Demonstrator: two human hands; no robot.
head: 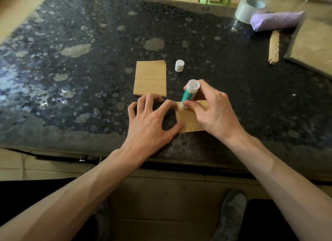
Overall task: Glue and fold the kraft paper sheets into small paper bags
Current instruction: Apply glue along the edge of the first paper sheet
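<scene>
Obs., gluing step. The working kraft sheet [190, 123] lies flat on the dark speckled table [86, 66], close to the near edge, between the person's two hands. Its right part is hidden under the right hand [213, 111], so I cannot tell which way its long axis runs.

Right hand: thumb and fingers wrapped round the barrel of the uncapped glue stick [189, 95], a firm full grip. The stick is tilted, its base end leaning away and to the right. Its glue end is down on the sheet's far-left corner.

Left hand [150, 120]: fingers spread and arched, holding nothing. The index fingertip touches the table just beside the same far-left corner. The thumb tip presses the sheet's left edge nearer the person. The other fingertips rest on bare table.

Key relation: the glue end meets the paper right at the corner, just beside the left index finger. The left edge runs from there toward the person, down to the thumb. Judgement: if the stroke follows that edge, it passes between index and thumb, and the thumb may need to shift. If it follows the far edge, it goes rightward, away from the left hand.

Also on the table: a stack of kraft sheets [150, 78] just beyond the left hand, with the white cap [179, 65] standing beside it.
</scene>
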